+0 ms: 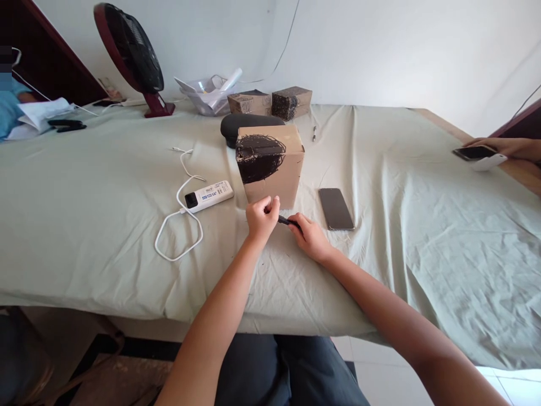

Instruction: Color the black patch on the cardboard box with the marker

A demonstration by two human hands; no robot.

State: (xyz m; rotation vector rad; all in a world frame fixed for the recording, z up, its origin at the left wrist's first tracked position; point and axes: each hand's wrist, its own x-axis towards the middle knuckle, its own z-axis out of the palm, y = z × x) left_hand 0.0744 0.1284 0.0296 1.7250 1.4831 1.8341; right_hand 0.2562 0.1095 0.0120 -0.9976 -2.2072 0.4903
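My left hand [262, 217] and my right hand [310, 237] meet over the cloth just in front of a brown cardboard box [270, 163] whose near face is scribbled over in black. Both hands are closed on a thin black pen or marker [289, 222], one at each end. The left hand's fingers are curled round one end, close to the box's lower edge. The right hand pinches the other end. The box stands upright and neither hand touches it.
A dark phone [336, 208] lies right of the box; a white power bank [209, 195] with a looping cable lies left. Two smaller boxes [270, 102], a fan [131, 53] and a plastic tray stand at the back. Another person's hand [502, 148] rests by a phone at far right.
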